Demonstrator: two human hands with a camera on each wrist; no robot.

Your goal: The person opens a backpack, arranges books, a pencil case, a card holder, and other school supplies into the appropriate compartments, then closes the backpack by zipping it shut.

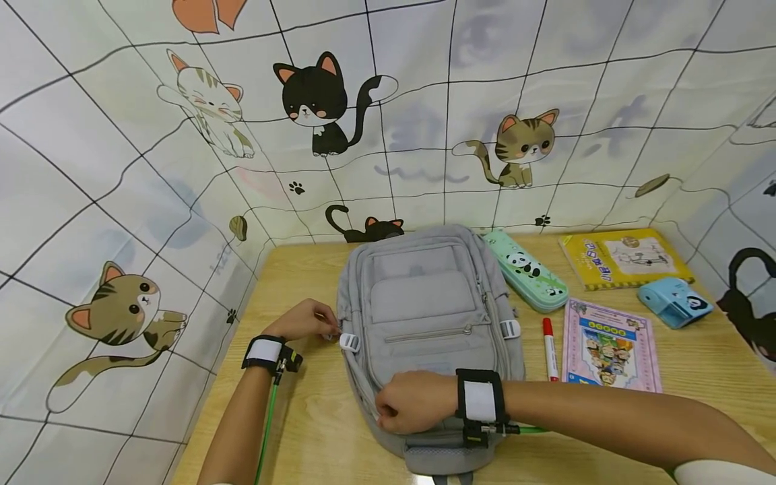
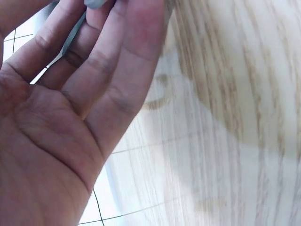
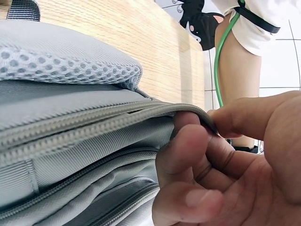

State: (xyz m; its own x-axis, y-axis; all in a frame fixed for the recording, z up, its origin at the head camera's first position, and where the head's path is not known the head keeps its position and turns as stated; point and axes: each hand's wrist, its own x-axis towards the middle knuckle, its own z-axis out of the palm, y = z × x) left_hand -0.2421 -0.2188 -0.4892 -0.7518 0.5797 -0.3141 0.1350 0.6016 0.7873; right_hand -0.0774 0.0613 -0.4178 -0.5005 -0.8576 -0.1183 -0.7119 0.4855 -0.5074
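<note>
A grey backpack [image 1: 418, 296] lies front side up on the table, its padded strap end toward the near edge. At its left side, close to a white buckle [image 1: 349, 342], my left hand [image 1: 303, 320] pinches the bag's edge. Only a scrap of grey fabric [image 2: 95, 3] shows between those fingers in the left wrist view. My right hand [image 1: 415, 402] is over the near left part of the bag. In the right wrist view, its thumb and index finger pinch the backpack's zipper [image 3: 94, 122] at a bend; any pull tab there is hidden.
Right of the bag lie a green panda pencil case [image 1: 527, 269], a red-capped marker [image 1: 550, 350] and a pink booklet [image 1: 609, 347]. Farther right are a yellow book [image 1: 627, 259] and a blue object [image 1: 674, 302] with a panda picture. A cat-print curtain [image 1: 424, 135] borders the wooden table [image 1: 303, 417].
</note>
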